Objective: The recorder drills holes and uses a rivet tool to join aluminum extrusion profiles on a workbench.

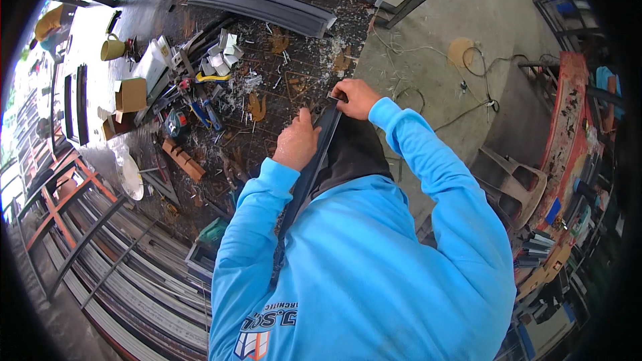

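A long dark grey metal profile [309, 172] lies slantwise in front of my body, its far end up at my right hand. My right hand [356, 98] is closed on that far end, fingertips pinched at its corner. A little nearer to me, my left hand [297, 142] grips the profile's left side, fingers bent against it; part of its grip is hidden. Both sleeves are light blue. The profile's near end runs under my left arm and out of sight. Beneath it is a dark, worn workbench [231, 103] strewn with chips.
More dark profiles [261, 8] lie across the bench's far side. Left of my hands are pliers [212, 115], a cardboard box [130, 95], a yellow mug [112, 47] and small white pieces [224, 53]. Racked bars [127, 281] fill the lower left. Cables [461, 103] and a stool [515, 184] stand right.
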Tool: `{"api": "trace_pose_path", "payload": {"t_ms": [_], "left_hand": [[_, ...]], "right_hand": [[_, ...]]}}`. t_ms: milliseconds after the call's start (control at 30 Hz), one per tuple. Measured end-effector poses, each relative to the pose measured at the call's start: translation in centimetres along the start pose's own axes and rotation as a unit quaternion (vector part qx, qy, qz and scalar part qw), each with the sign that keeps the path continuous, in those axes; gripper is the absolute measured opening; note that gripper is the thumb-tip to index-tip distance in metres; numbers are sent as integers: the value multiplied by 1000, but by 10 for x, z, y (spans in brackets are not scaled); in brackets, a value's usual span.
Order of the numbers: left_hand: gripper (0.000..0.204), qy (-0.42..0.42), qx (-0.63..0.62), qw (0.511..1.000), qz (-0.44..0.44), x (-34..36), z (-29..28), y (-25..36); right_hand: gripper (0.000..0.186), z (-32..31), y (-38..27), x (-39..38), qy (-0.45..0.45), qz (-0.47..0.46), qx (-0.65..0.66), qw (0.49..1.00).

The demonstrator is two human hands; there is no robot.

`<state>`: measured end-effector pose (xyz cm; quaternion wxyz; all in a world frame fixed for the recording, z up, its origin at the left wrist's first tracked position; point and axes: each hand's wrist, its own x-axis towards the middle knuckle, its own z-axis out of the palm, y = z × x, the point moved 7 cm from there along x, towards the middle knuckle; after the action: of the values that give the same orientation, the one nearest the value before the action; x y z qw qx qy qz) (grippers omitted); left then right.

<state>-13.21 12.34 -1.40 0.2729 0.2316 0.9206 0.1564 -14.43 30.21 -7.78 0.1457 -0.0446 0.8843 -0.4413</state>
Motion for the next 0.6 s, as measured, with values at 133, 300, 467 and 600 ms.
{"api": "trace_pose_path", "payload": {"t_ms": [133, 300, 467, 600], "left_hand": [[27, 22, 126, 992, 3, -7, -18, 5], [47, 32, 59, 995, 79, -19, -19, -4], [50, -23, -110, 992, 57, -2, 15, -23], [46, 30, -99, 991, 81, -6, 8, -24]], "right_hand": [[25, 18, -5, 26, -43, 4, 14, 999], [22, 8, 5, 4, -15, -7, 17, 1000], [22, 17, 43, 2, 12, -26, 22, 999], [23, 16, 38, 3, -15, 29, -19, 999]]}}
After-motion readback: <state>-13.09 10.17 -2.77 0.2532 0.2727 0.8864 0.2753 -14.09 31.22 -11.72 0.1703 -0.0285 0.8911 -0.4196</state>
